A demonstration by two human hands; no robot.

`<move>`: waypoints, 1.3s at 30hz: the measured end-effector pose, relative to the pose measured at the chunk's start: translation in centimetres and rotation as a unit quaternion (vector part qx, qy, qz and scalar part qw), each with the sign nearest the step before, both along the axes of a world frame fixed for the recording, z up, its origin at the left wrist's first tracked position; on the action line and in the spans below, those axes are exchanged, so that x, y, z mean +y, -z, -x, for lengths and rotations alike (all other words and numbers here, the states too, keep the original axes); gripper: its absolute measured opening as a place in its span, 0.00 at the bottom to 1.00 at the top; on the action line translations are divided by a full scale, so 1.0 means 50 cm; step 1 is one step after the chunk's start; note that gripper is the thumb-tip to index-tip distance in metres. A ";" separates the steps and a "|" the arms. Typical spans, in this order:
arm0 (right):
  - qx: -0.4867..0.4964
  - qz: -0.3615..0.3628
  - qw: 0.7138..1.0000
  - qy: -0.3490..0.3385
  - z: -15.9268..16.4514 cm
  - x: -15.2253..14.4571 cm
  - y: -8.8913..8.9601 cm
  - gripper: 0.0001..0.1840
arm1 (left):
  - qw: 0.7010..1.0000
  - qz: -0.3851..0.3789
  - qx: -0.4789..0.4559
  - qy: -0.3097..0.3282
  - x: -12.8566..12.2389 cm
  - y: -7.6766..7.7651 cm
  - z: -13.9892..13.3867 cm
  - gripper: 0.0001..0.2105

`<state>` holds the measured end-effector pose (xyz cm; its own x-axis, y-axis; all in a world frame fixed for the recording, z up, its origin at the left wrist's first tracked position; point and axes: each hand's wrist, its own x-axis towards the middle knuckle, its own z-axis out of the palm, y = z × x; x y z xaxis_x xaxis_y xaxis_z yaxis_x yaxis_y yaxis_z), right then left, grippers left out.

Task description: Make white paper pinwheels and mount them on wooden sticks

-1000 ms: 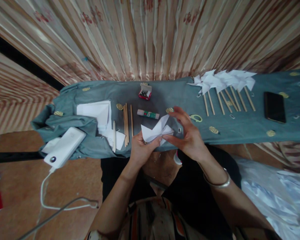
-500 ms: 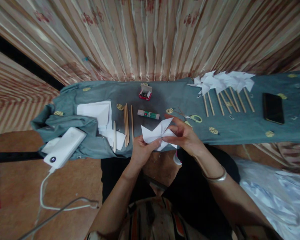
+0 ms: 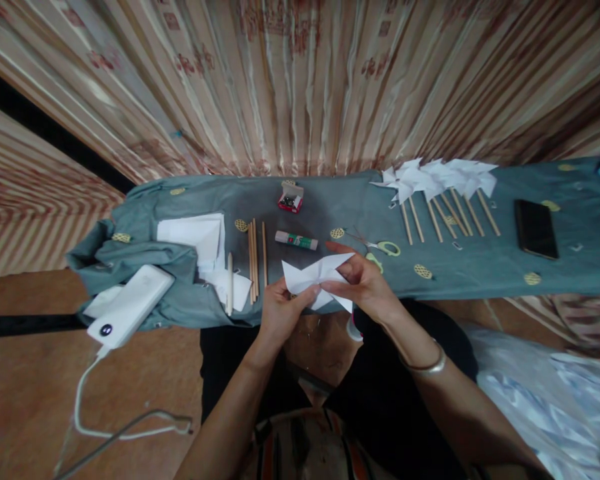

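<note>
A white paper pinwheel (image 3: pixel 307 272), without a stick, is held between both hands above the table's front edge. My left hand (image 3: pixel 283 308) is closed on its left side, the thumb pressed near the centre. My right hand (image 3: pixel 367 283) pinches it from the right, its thumb also close to the middle. Just beyond the hands lies a glue stick (image 3: pixel 297 240). Green-handled scissors (image 3: pixel 380 249) rest past my right hand. Several wooden sticks (image 3: pixel 253 263) and a white pencil-like tool (image 3: pixel 230 285) lie left of my left hand.
Finished pinwheels on sticks (image 3: pixel 437 180) lie in a row at the back right, beside a black phone (image 3: pixel 536 229). An open red box (image 3: pixel 291 198) of small metal pieces stands at the back. Paper sheets (image 3: pixel 193 233) and a cabled white power bank (image 3: pixel 130 307) are at left.
The view has tilted slightly, so the table appears lower. Both hands still hold the pinwheel, which has turned a little; their thumbs stay near its centre.
</note>
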<state>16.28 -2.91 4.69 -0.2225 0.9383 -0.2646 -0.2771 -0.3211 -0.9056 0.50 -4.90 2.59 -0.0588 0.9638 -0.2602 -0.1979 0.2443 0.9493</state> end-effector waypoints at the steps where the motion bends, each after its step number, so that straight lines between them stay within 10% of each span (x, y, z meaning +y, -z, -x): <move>1: -0.001 0.002 1.000 0.000 0.000 0.000 0.000 0.42 | 1.000 -0.001 0.000 -0.004 0.000 0.000 0.000 0.15; 39: 0.022 0.027 0.999 -0.009 0.009 0.002 0.014 0.31 | 1.000 -0.007 0.018 -0.021 0.002 -0.001 0.000 0.13</move>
